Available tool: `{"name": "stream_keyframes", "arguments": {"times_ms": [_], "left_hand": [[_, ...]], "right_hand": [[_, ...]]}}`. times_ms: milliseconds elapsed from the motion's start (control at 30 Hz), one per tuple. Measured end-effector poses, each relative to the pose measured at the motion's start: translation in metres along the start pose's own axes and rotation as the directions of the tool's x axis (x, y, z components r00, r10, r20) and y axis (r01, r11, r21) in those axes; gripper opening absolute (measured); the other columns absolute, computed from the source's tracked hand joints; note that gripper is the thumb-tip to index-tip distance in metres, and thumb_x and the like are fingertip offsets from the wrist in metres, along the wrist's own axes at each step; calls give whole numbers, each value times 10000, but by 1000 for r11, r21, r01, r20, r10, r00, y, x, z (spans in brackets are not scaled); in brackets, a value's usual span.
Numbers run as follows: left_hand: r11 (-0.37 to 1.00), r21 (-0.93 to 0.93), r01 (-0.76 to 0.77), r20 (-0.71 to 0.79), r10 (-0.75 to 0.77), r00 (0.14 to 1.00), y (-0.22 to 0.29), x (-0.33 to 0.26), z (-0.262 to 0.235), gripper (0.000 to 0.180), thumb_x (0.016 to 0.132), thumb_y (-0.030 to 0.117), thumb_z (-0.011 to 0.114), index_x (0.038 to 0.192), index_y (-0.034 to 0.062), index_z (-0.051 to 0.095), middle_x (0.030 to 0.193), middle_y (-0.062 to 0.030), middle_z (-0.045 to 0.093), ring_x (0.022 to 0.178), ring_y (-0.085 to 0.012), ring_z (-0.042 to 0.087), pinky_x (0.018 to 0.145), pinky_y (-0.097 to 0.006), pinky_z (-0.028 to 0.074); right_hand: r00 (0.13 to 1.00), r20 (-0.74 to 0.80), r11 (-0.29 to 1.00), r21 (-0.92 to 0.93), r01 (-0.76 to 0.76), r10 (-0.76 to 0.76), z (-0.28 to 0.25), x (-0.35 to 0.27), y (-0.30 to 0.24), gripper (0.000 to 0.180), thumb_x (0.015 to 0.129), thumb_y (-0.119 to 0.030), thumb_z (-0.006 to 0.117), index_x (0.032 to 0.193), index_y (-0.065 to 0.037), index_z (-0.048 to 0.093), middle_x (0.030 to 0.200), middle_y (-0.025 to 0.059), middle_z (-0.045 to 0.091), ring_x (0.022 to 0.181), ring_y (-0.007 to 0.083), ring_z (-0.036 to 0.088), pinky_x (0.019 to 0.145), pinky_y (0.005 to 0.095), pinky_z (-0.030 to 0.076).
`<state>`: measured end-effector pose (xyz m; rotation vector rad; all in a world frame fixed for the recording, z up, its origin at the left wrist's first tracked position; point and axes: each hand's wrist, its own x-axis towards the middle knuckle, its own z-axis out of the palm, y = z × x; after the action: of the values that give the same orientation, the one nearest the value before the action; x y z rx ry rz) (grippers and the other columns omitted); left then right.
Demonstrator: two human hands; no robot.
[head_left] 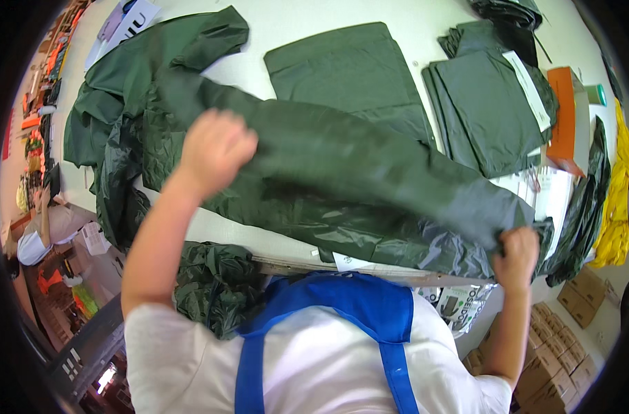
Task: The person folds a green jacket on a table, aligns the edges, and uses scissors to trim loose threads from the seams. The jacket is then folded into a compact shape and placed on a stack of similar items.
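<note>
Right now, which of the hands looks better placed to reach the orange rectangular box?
Probably the right hand: it grips the glossy dark-green fabric closer to the box. The left hand, also on that fabric, is much farther away.

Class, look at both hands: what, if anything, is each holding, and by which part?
Dark green material: the right hand grips its right end; the left hand is closed on it toward its left end, blur hiding the exact spot.
</note>
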<state>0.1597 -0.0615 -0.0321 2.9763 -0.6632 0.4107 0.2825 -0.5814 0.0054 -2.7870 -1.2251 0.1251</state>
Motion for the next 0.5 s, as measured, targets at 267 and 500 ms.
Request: {"name": "stream_keyframes", "arguments": {"times_ms": [267,500], "left_hand": [[893,-249,375,197,-333,922,108,-60,20,472,791,345,634,1193,110,556,1151,-132,540,1057,-331,504,936,-451,348],[889,-65,454,308,-415,856,139,-38,81,685,755,406,659,1383,276,419,1525,-159,164,1385,-415,138,1095,-587,95]], "right_hand": [[995,96,998,57,-15,10,86,-72,-26,284,555,-80,632,829,-108,565,794,68,506,788,282,499,731,394,388],[901,-235,919,244,-308,365,67,-62,105,340,659,-26,626,990,-98,598,1019,84,607,1035,308,534,936,447,365]]}}
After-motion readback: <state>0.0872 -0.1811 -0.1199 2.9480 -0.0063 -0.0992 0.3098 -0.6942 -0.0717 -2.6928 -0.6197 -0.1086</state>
